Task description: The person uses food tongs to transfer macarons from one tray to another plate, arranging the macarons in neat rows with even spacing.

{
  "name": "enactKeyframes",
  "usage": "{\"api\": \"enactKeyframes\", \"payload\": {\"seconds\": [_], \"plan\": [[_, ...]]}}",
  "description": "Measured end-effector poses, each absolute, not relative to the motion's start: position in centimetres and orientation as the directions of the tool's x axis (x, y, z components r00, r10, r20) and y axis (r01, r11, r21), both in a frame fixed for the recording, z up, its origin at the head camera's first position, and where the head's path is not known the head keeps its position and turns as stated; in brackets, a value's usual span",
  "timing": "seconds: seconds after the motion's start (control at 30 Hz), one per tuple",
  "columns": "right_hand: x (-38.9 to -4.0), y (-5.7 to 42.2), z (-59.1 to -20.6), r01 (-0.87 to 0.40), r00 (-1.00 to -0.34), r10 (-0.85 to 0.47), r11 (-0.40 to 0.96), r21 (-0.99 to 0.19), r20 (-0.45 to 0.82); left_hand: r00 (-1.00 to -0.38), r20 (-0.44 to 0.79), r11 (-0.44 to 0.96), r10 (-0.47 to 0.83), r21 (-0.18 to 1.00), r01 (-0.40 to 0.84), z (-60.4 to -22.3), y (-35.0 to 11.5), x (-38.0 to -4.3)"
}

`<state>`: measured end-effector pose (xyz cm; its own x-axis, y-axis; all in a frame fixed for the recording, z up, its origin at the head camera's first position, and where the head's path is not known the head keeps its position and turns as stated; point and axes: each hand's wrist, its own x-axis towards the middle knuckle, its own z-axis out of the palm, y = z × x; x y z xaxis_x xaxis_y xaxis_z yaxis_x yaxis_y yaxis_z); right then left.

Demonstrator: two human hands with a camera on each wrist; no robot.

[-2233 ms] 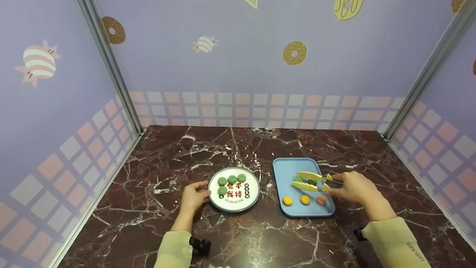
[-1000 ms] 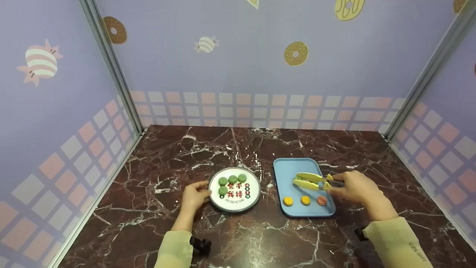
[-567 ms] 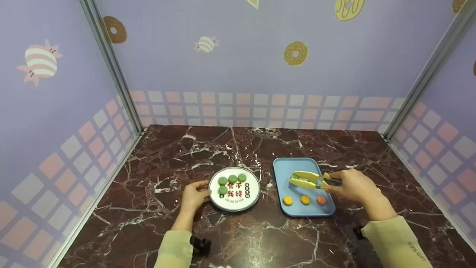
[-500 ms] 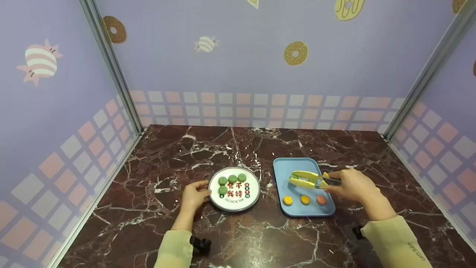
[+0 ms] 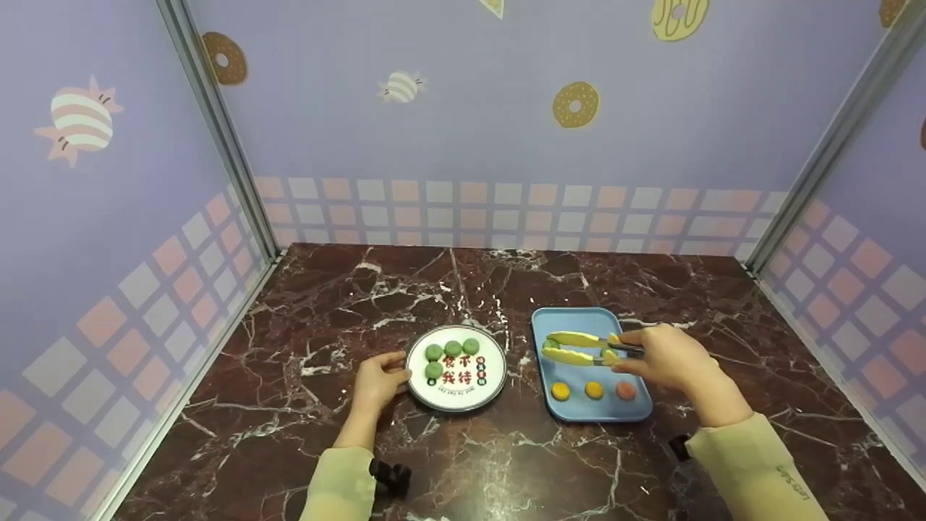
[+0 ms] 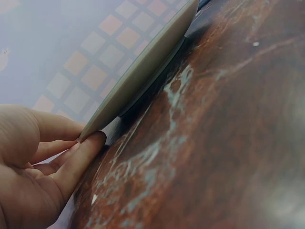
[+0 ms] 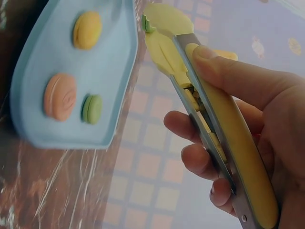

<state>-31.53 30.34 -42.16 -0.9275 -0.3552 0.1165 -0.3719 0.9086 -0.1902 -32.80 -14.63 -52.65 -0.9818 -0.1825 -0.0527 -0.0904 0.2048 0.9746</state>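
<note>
My left hand pinches the near-left rim of a round white plate, thumb above and fingers beneath in the left wrist view. Several green macarons sit along the plate's far-left part, beside red printed characters. My right hand grips yellow-and-metal food tongs by the handles. Between the tong tips is a green macaron, above the left part of a blue tray; in the right wrist view only its edge shows. Another green macaron lies on the tray, partly behind the tongs in the head view.
Along the tray's near side lie two yellow macarons and a pink one. A strip of dark marbled tabletop separates plate and tray. Purple patterned panels enclose the table at the back and sides.
The tongs have closed around a green macaron and moved left across the tray with it, bringing the right hand along. The left hand and plate have stayed in place.
</note>
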Motion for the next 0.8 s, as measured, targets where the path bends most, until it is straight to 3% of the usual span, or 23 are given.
{"api": "enactKeyframes", "payload": {"seconds": [0.27,0.53,0.8], "plan": [[-31.9,28.0,-41.6,-0.409,-0.913,-0.399,0.892,-0.193,0.087,-0.981,-0.057,0.205,-0.183,0.974,-0.095,-52.8,-14.7,-32.8],[-32.1,25.4,-41.9,-0.507,-0.859,-0.481,0.847,-0.159,0.176,-0.981,-0.055,0.205,-0.185,0.974,-0.093,-52.8,-14.7,-32.9],[-32.6,22.4,-42.4,-0.542,-0.840,-0.521,0.813,-0.210,0.152,-0.981,-0.062,0.197,-0.182,0.975,-0.098,-52.7,-14.6,-32.9]]}}
